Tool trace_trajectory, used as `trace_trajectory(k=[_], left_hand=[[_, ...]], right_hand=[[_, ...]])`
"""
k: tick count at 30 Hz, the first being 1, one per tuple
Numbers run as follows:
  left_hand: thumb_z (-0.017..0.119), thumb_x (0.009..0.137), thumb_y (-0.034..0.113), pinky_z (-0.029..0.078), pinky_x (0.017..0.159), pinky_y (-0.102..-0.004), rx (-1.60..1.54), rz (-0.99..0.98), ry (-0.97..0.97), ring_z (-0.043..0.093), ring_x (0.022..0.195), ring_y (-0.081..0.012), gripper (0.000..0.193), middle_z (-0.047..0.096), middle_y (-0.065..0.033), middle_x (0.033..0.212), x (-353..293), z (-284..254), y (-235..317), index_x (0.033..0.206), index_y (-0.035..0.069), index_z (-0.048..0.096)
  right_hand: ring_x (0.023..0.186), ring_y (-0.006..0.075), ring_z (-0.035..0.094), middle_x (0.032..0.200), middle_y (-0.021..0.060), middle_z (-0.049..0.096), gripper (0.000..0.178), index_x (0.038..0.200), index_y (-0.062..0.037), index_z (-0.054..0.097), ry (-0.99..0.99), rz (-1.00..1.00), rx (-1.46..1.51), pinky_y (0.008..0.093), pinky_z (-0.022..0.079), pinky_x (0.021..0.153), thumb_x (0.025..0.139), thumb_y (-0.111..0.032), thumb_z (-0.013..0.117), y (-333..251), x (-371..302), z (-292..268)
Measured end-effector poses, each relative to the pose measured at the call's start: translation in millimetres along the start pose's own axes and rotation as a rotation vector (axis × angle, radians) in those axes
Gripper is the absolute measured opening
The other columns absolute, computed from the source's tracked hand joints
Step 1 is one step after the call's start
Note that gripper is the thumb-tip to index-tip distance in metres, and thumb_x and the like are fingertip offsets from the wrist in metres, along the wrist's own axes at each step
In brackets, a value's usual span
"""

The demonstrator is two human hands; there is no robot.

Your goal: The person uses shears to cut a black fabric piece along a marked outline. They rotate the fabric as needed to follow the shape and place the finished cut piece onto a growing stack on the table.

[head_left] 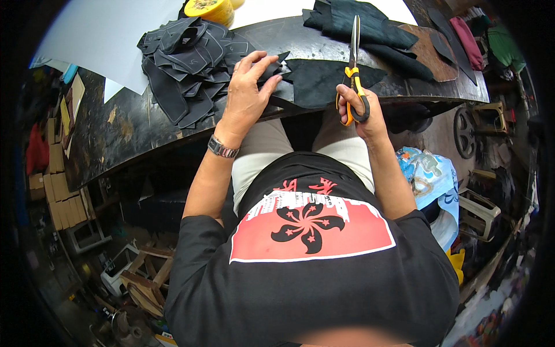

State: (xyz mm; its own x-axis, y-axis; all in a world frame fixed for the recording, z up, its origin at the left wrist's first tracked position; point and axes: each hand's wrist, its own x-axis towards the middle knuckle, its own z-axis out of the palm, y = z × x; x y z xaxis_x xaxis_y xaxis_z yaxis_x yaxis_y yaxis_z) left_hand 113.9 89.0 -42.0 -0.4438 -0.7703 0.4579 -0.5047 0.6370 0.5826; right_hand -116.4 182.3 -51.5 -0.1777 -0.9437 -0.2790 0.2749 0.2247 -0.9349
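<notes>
My right hand (370,113) is wrapped around the yellow-and-black handles of a pair of scissors (354,49). The blades look closed together and point away from me. Over the table's near edge, my left hand (250,87) has its thumb and fingers apart; a wristwatch is on that wrist. Just behind those fingers is a small dark cut piece (270,72), and I see no grip on it. Between the hands lies a flat black sheet of leather-like material (315,81). Left of my left hand rises a heap of dark cut pieces (188,63) with pale markings.
The worn black table (115,136) curves across in front of me. Folded dark material (367,29) and a brown piece (430,52) lie at its right. A yellow round roll (209,10) stands behind the heap, near large white sheets (110,34). Stools (480,211) stand on the floor.
</notes>
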Motion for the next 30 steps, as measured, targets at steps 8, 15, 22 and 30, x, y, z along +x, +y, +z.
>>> trace_trajectory(k=[8, 15, 22, 30], left_hand=[[0.083, 0.064, 0.04, 0.035, 0.106, -0.045, 0.066, 0.231, -0.387, 0.042, 0.128, -0.0383, 0.078, 0.048, -0.0215, 0.135, 10.8, 23.9, 24.6, 0.126, 0.001, 0.055], [0.071, 0.079, 0.02, 0.028, 0.112, -0.0475, 0.258, 0.261, -0.484, 0.034, 0.136, -0.0386, 0.067, 0.038, -0.023, 0.144, -1.8, 43.8, 36.8, 0.137, 0.002, 0.043], [0.052, 0.091, 0.005, 0.052, 0.078, -0.0307, -0.437, -0.137, -0.197, 0.068, 0.09, -0.0284, 0.029, 0.07, -0.0157, 0.097, 11.2, 30.7, 35.8, 0.118, 0.006, 0.063], [0.043, 0.094, -0.002, 0.054, 0.093, -0.0375, -1.434, -0.637, -0.004, 0.063, 0.1, -0.0196, 0.042, 0.061, -0.0139, 0.115, 15.5, 28.5, 26.9, 0.136, 0.003, 0.046]], right_hand=[[0.049, 0.0084, 0.054, 0.062, 0.0024, 0.056, 0.03, 0.074, -0.0056, 0.059, -0.007, 0.031, 0.047, 0.0203, 0.044, 0.042, 0.082, -0.029, 0.075, 2.4, 1.7, -3.4], [0.05, 0.0086, 0.054, 0.063, 0.002, 0.056, 0.03, 0.076, -0.0048, 0.059, 0.008, 0.025, 0.074, 0.0202, 0.044, 0.044, 0.082, -0.029, 0.075, -0.4, -1.7, -4.7], [0.051, 0.0064, 0.055, 0.065, 0.0019, 0.059, 0.025, 0.082, -0.0036, 0.063, -0.064, -0.178, 0.101, 0.0186, 0.045, 0.045, 0.082, -0.025, 0.076, -10.5, -19.1, -2.0], [0.05, 0.0048, 0.055, 0.061, -0.0005, 0.057, 0.028, 0.084, -0.0031, 0.064, -0.025, -0.078, -0.085, 0.0186, 0.045, 0.045, 0.08, -0.027, 0.079, -0.4, -17.3, 11.9]])
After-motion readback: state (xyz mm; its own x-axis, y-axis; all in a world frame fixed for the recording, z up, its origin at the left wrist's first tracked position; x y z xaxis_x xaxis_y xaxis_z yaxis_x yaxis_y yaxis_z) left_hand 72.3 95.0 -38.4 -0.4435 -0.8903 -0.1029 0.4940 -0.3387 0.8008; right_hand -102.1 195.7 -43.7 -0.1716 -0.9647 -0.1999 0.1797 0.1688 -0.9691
